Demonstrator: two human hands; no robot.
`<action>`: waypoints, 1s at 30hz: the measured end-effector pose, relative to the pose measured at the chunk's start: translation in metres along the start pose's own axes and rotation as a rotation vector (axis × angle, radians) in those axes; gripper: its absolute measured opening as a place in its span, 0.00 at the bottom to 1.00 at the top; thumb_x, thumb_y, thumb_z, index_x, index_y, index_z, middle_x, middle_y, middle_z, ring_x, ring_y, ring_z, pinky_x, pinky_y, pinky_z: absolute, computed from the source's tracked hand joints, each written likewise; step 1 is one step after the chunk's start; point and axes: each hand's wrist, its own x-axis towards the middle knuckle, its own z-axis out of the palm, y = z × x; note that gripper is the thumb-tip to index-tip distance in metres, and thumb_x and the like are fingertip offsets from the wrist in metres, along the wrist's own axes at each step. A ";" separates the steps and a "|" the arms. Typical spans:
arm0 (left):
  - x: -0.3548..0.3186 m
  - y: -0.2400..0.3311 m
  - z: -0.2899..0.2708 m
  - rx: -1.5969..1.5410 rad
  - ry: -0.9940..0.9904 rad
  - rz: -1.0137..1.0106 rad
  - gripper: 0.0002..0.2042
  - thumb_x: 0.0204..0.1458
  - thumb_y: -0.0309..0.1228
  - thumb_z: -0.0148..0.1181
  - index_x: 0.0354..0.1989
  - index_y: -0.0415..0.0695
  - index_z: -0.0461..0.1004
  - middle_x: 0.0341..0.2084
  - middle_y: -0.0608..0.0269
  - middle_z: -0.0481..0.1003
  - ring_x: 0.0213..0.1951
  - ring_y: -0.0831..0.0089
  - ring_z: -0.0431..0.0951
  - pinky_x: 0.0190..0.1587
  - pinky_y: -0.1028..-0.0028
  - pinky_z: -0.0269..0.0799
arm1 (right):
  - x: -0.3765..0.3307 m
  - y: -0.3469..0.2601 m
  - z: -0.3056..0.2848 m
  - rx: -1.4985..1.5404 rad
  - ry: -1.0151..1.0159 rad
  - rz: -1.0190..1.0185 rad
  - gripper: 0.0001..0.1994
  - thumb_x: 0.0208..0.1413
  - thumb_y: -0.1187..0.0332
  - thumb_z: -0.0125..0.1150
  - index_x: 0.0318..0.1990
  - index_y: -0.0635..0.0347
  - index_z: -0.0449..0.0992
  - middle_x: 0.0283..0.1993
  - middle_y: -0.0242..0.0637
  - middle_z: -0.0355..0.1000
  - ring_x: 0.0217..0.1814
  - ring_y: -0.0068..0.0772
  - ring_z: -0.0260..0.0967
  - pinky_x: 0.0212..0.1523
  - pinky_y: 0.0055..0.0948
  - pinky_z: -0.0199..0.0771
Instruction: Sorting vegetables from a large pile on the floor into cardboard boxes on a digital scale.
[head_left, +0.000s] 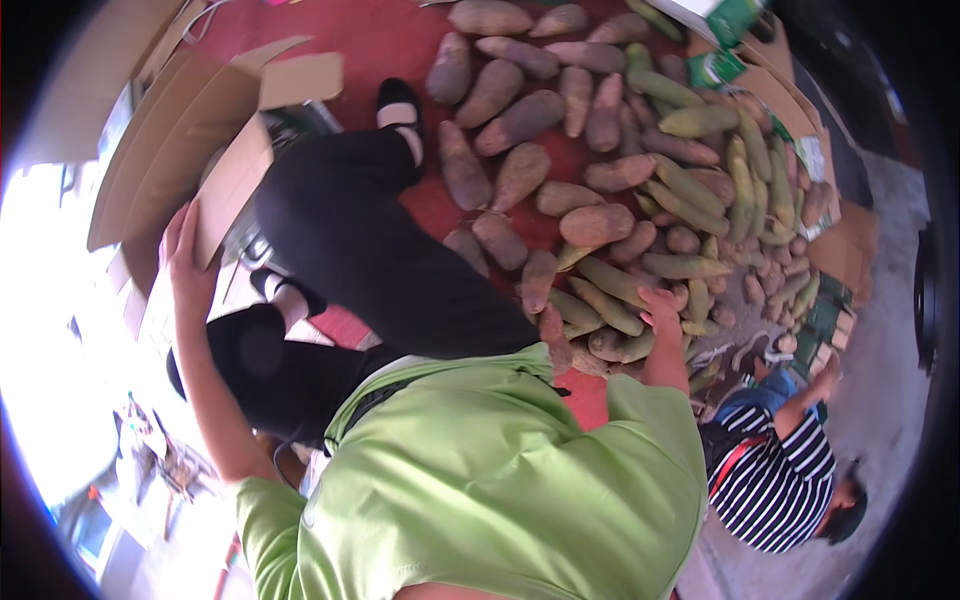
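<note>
My left hand (184, 250) is at the near edge of an open brown cardboard box (232, 195), its fingers straight along the upright flap and gripping it. Out to the right, my right hand (661, 306) reaches onto a big heap of root vegetables, fingers apart and nothing clearly held in them. Beside its fingertips lies a long green root vegetable (610, 281). Thicker brownish-pink ones, such as this root vegetable (597, 225), lie among the green ones. What my right palm touches is hidden.
Under the heap is a red floor covering (345, 40). An opened carton (775, 85) with green packaging stands at the far right. Close on my right a person in a striped shirt (770, 470) bends by the heap. My legs (370, 240) stretch between box and heap.
</note>
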 end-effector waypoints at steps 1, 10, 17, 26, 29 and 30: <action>0.001 0.005 -0.002 0.004 -0.002 -0.005 0.34 0.36 0.19 0.66 0.59 0.47 0.67 0.54 0.56 0.68 0.56 0.54 0.67 0.59 0.62 0.62 | -0.009 0.001 -0.003 0.027 -0.013 -0.022 0.35 0.43 0.61 0.72 0.58 0.56 0.61 0.55 0.35 0.64 0.56 0.36 0.63 0.48 0.39 0.72; 0.002 0.000 -0.009 -0.005 -0.038 -0.035 0.34 0.36 0.26 0.69 0.58 0.50 0.68 0.53 0.60 0.69 0.55 0.57 0.68 0.58 0.63 0.64 | -0.040 -0.017 0.003 0.027 -0.158 -0.074 0.25 0.48 0.63 0.69 0.54 0.49 0.67 0.41 0.25 0.71 0.38 0.24 0.68 0.34 0.29 0.71; -0.003 -0.008 -0.015 -0.037 -0.076 -0.033 0.35 0.38 0.27 0.69 0.60 0.51 0.66 0.57 0.59 0.66 0.57 0.56 0.66 0.60 0.63 0.62 | -0.061 -0.026 0.030 0.063 0.025 -0.143 0.26 0.45 0.67 0.72 0.53 0.51 0.68 0.39 0.26 0.71 0.30 0.22 0.66 0.26 0.25 0.68; -0.021 -0.014 -0.027 -0.129 0.017 -0.044 0.29 0.39 0.28 0.68 0.55 0.48 0.70 0.53 0.58 0.68 0.56 0.56 0.66 0.60 0.62 0.61 | -0.089 -0.062 0.054 -0.475 0.218 -0.666 0.20 0.39 0.69 0.72 0.43 0.60 0.76 0.42 0.39 0.75 0.40 0.37 0.72 0.41 0.33 0.70; -0.029 -0.015 -0.030 -0.176 0.032 -0.048 0.26 0.39 0.27 0.67 0.52 0.45 0.72 0.50 0.57 0.70 0.55 0.56 0.67 0.59 0.61 0.62 | -0.151 -0.120 0.062 -0.740 0.304 -0.782 0.19 0.38 0.69 0.72 0.41 0.65 0.76 0.40 0.44 0.76 0.43 0.41 0.73 0.45 0.34 0.69; -0.031 -0.014 -0.031 -0.201 0.028 -0.040 0.25 0.39 0.27 0.67 0.51 0.44 0.72 0.49 0.58 0.70 0.54 0.57 0.68 0.58 0.62 0.62 | -0.166 -0.140 0.060 -0.737 0.310 -0.794 0.19 0.38 0.69 0.72 0.41 0.65 0.76 0.40 0.44 0.76 0.43 0.41 0.73 0.45 0.34 0.69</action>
